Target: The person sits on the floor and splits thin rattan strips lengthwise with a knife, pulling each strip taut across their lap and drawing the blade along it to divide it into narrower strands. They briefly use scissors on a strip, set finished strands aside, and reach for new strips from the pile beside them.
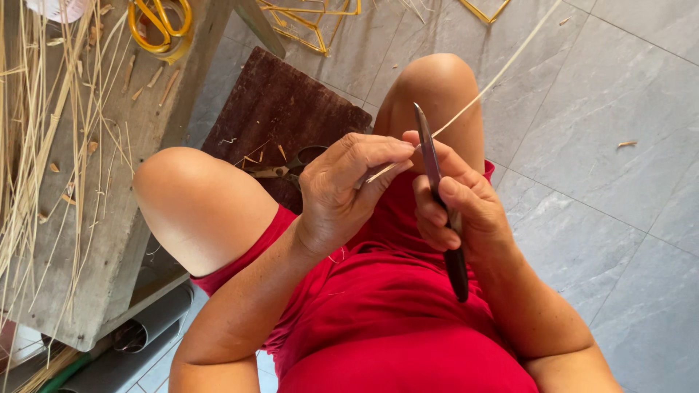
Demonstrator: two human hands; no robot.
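open grey floor (619, 94) right, wooden bench (109, 240) blocking left, knees (196, 196) between

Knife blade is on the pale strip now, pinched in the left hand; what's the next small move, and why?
Probably draw the long thin pale straw strip through against the dark slim knife: the right hand holds the blade across it, right beside the left hand pinching its end.

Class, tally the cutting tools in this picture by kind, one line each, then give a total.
Knife, held in the right hand: 1
Yellow-handled scissors on the wooden bench: 1
Small scissors on the dark board: 1
Total: 3
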